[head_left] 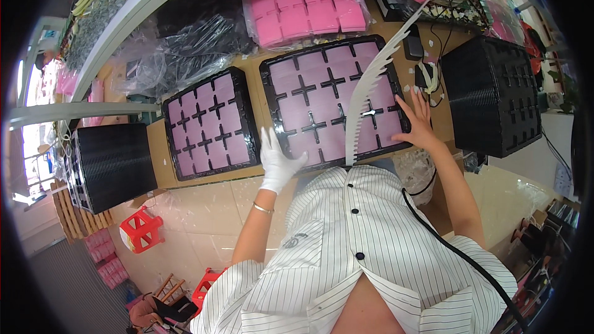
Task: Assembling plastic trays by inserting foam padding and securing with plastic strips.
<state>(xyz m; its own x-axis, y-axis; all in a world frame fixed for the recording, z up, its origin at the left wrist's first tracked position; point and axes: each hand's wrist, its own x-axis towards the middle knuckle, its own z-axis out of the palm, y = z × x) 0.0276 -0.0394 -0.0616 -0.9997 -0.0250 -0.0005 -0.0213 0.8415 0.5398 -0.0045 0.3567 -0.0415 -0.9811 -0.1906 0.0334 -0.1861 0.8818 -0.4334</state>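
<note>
A black tray [270, 89] lies in front of me on the table, its square compartments filled with pink-lilac pads [318, 71]. My left hand [279, 159], in a white glove, is at the tray's left front corner, fingers stretched and thumb apart. Along the right edge rests my bare right hand [421, 120], fingers spread. Neither hand is wrapped round anything. A long white strip with a toothed edge [365, 86] crosses the view over the tray and hides part of it. To the left sits a smaller-looking black tray [246, 111] with similar pads.
Tall stacks of black trays stand at the left [117, 164] and right [492, 96]. Behind the middle tray lie bagged bright-pink pads [303, 3] and crumpled clear plastic [185, 46]. A metal frame bar [86, 111] crosses at left. A red stool [143, 230] is on the floor.
</note>
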